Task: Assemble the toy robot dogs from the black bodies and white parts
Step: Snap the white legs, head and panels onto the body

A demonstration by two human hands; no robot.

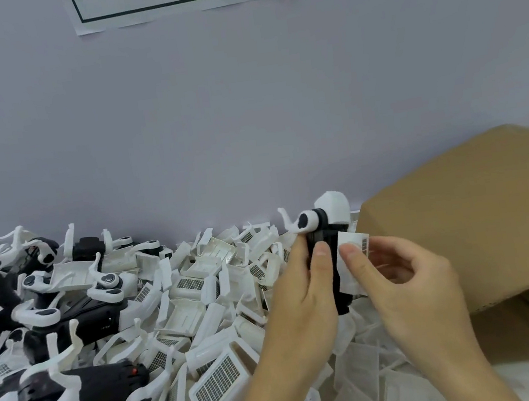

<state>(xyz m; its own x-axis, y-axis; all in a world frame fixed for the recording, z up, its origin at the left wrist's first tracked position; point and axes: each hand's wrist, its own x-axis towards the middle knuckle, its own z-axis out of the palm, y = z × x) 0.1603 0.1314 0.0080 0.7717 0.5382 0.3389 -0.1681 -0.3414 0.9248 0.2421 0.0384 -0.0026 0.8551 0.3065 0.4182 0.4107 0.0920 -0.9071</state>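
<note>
My left hand (306, 295) grips the black body (326, 259) upright above the heap of white parts (201, 296), thumb lying flat on its front, fingers curled behind it. My right hand (404, 279) pinches a white panel (354, 266) between thumb and forefinger, its edge touching the body's right side, possibly already seated; blur hides the joint. A cardboard box (479, 205) stands just beside.
</note>
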